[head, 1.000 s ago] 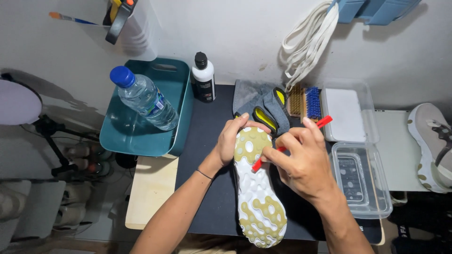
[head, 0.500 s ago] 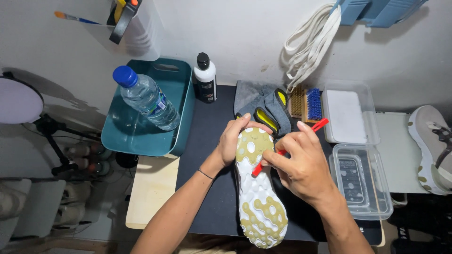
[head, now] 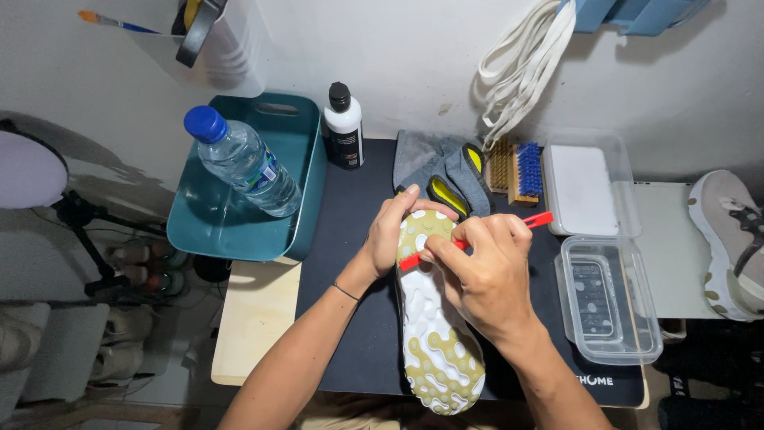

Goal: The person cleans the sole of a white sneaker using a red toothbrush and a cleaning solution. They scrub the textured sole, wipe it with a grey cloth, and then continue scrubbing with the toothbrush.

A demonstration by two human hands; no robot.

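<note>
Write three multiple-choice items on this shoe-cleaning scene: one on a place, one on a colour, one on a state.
1. Where does the water bottle lie?
A. in the teal tub
B. on the black mat
C. in the clear box

2. What colour is the thin tool in the right hand?
A. blue
B. red
C. green

3. How is the shoe held by the left hand?
A. upright
B. on its side
C. sole up

Answers: 1 A, the bottle rests inside the tub. 2 B, the tool is bright red. 3 C, the patterned sole faces the camera.
</note>
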